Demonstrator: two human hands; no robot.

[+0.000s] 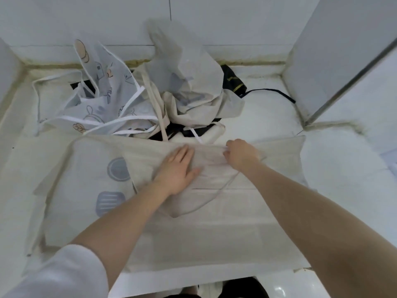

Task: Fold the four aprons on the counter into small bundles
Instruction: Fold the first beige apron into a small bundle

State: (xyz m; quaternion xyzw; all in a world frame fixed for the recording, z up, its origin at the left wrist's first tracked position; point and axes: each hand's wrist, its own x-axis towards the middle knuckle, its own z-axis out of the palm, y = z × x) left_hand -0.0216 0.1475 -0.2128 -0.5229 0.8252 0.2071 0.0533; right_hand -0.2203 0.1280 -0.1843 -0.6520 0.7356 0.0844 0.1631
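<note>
One view only, from the head camera. A beige apron (214, 233) lies spread flat on the white table (335, 173), covering most of its near half, with printed blue shapes showing at its left side. The left hand (178, 168) rests flat on the cloth near the far edge, fingers (184, 152) straight and spread, holding nothing and pressing down. The right hand (240, 154) sits just beside it, its fingers curled and pinching the cloth or a tie at that edge; which of the two cannot be told. A thin tie (214, 196) trails loose across the apron. Behind, an unfolded heap holds a white printed apron (103, 93), another beige apron (193, 91) and a black one (233, 82), partly buried.

Judgement: the first apron is in hand, at the stage of tucking ties in before folding. The next move calls for gathering the loose tie onto the cloth, then folding a side over.
</note>
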